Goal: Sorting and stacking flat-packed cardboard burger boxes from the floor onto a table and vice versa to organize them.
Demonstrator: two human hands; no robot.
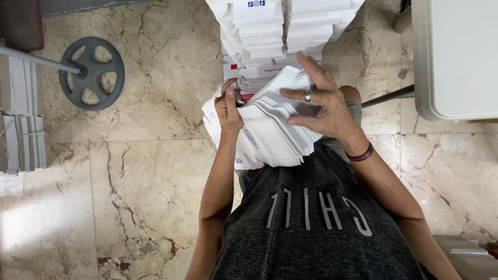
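Seen from the head camera looking straight down, the person holds a thick fanned stack of flat white cardboard sheets (272, 129) in front of the chest, above a marble tile floor (150, 171). The left hand (228, 111) is closed around the stack's left edge, thumb and fingers pinching the sheets. The right hand (324, 103) lies spread on top of the stack, fingers splayed and pressing down rather than clasping; a ring shows on one finger and a dark wristband (361, 154) sits on that wrist. Just beyond the hands, at the top of the view, a tall pile of folded white boxes (280, 26) stands on the floor, and the held stack overlaps its near end. To the left, well apart, a grey spoked wheel (92, 73) on a metal rod rests on the floor beside grey flat bundles (21, 122). At the upper right is the corner of a pale plastic table (456, 57). The person wears a dark grey T-shirt (311, 228).
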